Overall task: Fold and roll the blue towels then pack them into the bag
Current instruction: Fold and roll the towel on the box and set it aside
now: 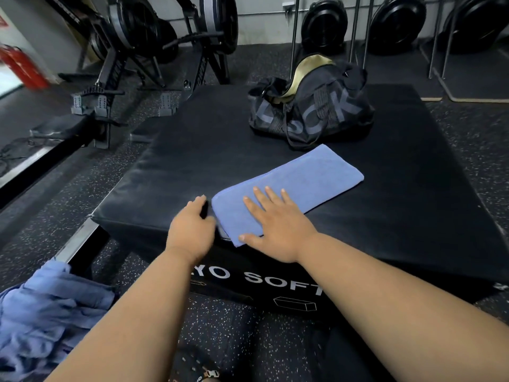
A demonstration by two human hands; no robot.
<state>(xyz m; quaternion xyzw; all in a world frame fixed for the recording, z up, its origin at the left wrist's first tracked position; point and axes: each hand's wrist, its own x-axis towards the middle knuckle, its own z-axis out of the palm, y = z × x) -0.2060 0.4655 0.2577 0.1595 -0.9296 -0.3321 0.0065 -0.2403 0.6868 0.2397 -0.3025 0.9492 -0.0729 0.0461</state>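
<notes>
On the front face of the black padded vinyl block [275,128] that served as your counter, white capitals read "YO SOFT", the start of the first word hidden behind your left forearm, with a small outlined box drawing beneath the letters. The black fabric duffel bag with a tan lining [311,106] stood at the far side of the counter top, its mouth gaping open, and large grey letters ran across its side, of which only "SOK" or something close to it could be made out through the folds. The folded blue terry towel [300,186] lay flat on the counter as a long band, its long axis running from the near edge by your hands away to the upper right, its far end pointing just beside the bag's base. Your right hand [275,227] rested palm down on the near end of the towel, fingers straight and spread apart. Your left hand [192,224] sat at the towel's near left corner with its fingers curled over; whether they pinched the cloth you could not tell from this view. A heap of loose crumpled blue towels [46,307] lay on the speckled rubber floor [82,183] to your left.
</notes>
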